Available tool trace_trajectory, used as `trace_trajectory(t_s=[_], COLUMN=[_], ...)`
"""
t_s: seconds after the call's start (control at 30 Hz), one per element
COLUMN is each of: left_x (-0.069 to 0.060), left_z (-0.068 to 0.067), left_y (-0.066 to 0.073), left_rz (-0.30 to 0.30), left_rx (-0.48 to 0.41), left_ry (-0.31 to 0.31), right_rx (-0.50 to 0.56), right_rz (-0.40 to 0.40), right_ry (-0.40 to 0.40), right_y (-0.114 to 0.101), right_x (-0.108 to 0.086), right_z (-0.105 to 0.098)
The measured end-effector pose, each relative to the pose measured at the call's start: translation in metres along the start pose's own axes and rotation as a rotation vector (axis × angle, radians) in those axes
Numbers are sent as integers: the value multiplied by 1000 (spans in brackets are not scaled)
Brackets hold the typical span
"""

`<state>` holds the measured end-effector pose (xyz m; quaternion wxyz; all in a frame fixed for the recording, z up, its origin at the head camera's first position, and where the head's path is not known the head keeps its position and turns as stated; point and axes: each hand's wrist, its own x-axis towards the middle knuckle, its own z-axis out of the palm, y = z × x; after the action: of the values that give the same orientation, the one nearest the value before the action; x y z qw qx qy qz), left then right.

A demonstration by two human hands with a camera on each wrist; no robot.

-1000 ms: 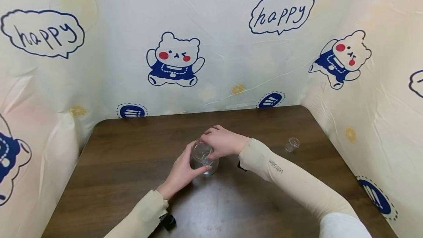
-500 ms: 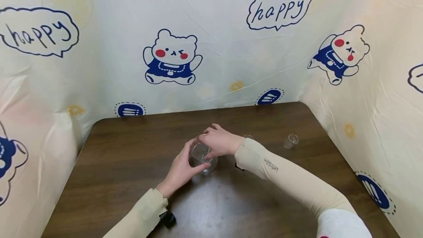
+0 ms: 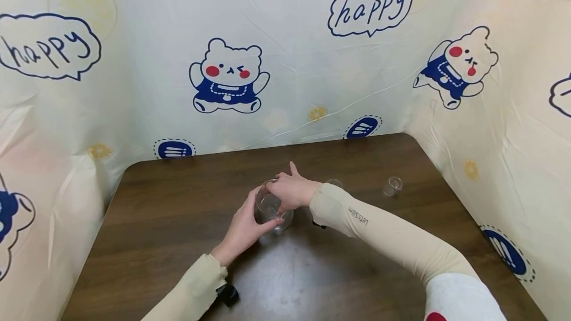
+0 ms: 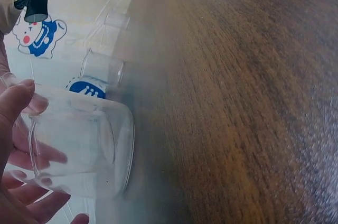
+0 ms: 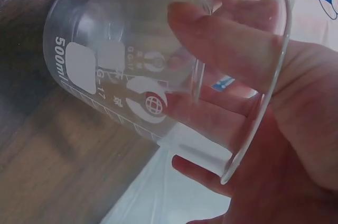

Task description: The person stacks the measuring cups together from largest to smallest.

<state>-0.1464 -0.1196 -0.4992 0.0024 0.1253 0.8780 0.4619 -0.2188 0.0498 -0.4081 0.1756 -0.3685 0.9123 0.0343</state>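
Note:
A large clear glass beaker (image 5: pixel 82 71) marked 500ml stands on the table. My left hand (image 3: pixel 243 227) grips it from outside, thumb at the near side and fingers around the far side. Inside it sits a smaller glass beaker (image 4: pixel 71 139), its rim below the large beaker's rim. My right hand (image 3: pixel 292 189) reaches over and into the large beaker's mouth. In the right wrist view its thumb and fingers appear to pinch the smaller beaker's rim through the opening. One right finger points up and away, off the glass.
Another beaker (image 4: pixel 103 70) stands just beyond my right wrist, partly hidden by the sleeve in the head view. Farther right is a tiny beaker (image 3: pixel 393 186). The brown wooden table (image 3: pixel 178 197) meets a printed cloth (image 3: pixel 294 63) at its back and sides.
My right hand and forearm have shifted slightly left, and one right finger has lifted. The inner beaker appears lower inside the large one. The beaker behind my right sleeve has come into view.

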Motion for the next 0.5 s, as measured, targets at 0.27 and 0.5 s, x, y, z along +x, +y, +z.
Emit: trace_trajectory(t_s=[0.27, 0.5], left_x=[1, 0], left_z=[0, 0], left_y=[-1, 0], left_rz=[5, 2], left_rx=[9, 5], left_ry=[9, 1], right_rx=[-87, -123], right_rz=[17, 26], right_ry=[5, -1], right_y=[-4, -6], right_x=[0, 2], right_z=[-2, -1])
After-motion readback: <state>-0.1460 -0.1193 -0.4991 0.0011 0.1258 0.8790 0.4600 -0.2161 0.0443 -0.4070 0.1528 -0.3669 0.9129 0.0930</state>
